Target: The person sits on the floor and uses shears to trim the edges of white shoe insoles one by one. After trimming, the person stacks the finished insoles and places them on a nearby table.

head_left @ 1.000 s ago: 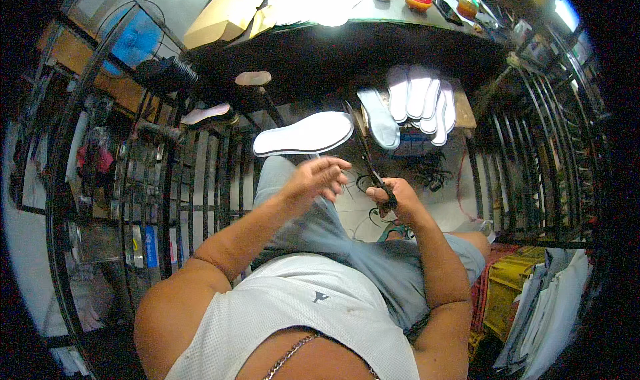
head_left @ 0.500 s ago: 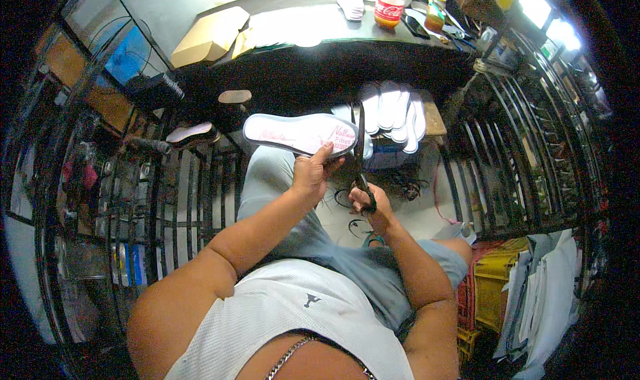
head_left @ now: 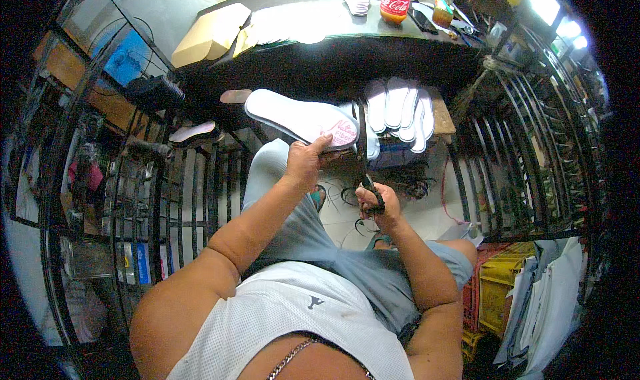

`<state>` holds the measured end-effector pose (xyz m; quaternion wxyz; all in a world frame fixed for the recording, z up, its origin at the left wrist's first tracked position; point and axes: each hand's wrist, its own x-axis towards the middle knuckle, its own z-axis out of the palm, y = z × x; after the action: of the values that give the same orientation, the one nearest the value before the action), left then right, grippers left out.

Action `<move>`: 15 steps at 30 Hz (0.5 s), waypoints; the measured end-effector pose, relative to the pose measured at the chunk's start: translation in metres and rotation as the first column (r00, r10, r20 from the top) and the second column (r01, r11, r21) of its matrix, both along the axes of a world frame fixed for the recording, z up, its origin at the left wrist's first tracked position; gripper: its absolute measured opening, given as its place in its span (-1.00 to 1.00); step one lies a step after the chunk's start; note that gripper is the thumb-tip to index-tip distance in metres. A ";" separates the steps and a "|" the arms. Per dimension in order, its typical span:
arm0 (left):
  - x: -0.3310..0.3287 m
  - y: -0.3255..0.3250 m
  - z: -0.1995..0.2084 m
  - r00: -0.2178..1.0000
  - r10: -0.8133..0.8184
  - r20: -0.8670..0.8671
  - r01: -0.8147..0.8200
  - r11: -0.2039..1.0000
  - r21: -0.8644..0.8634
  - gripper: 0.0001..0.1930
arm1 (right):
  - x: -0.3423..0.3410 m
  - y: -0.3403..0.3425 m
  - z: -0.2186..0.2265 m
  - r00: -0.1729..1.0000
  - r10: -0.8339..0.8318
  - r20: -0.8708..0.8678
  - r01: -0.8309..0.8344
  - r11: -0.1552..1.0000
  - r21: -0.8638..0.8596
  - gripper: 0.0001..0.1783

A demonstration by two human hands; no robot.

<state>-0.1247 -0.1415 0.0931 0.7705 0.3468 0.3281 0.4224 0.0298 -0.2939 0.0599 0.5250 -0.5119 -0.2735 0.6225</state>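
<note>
My left hand (head_left: 305,161) grips a white insole (head_left: 287,113) by its right end, the thumb on top over some red print. The insole lies roughly level above my left knee, its far end pointing left and slightly up. My right hand (head_left: 380,201) is wrapped round the handles of long dark scissors (head_left: 361,143). Their blades point away from me and stand right at the insole's right edge; whether they touch it I cannot tell. Just beyond, several white insoles (head_left: 400,110) lie overlapping on a small wooden stand.
A dark workbench (head_left: 327,37) spans the far side, with a cardboard box (head_left: 212,33), a red-labelled bottle (head_left: 395,3) and a jar (head_left: 443,8). Black metal racks (head_left: 177,200) flank me. Dark trimmings (head_left: 403,187) litter the floor. Yellow crates (head_left: 500,283) and sheets (head_left: 543,300) stand at right.
The insole has tilted, its left end higher and its right end lower. My right hand and the scissors have shifted slightly right. The whole view has also moved a little.
</note>
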 end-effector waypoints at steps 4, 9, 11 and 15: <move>-0.010 0.019 0.008 0.997 -0.075 -0.010 0.075 0.997 0.004 -0.83 | 0.001 0.003 0.002 0.992 -0.001 0.127 0.001 1.000 0.004 -0.63; -0.024 0.035 0.019 0.972 -0.156 -0.178 0.166 0.985 0.044 -0.81 | -0.001 -0.002 0.001 0.974 0.045 0.223 -0.014 0.990 -0.140 -0.62; -0.021 0.048 0.019 0.955 -0.203 -0.218 0.224 0.972 0.077 -0.79 | 0.003 0.001 -0.001 0.982 0.048 0.184 -0.045 0.999 -0.018 -0.62; -0.009 0.074 0.011 0.935 -0.286 -0.210 0.298 0.954 0.025 -0.78 | 0.015 0.004 -0.006 0.974 0.056 0.220 -0.044 0.997 -0.060 -0.61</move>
<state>-0.1341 -0.0677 0.1041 0.7768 0.4547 0.3380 0.2747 0.0450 -0.2895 0.0541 0.4613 -0.5851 -0.3260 0.5820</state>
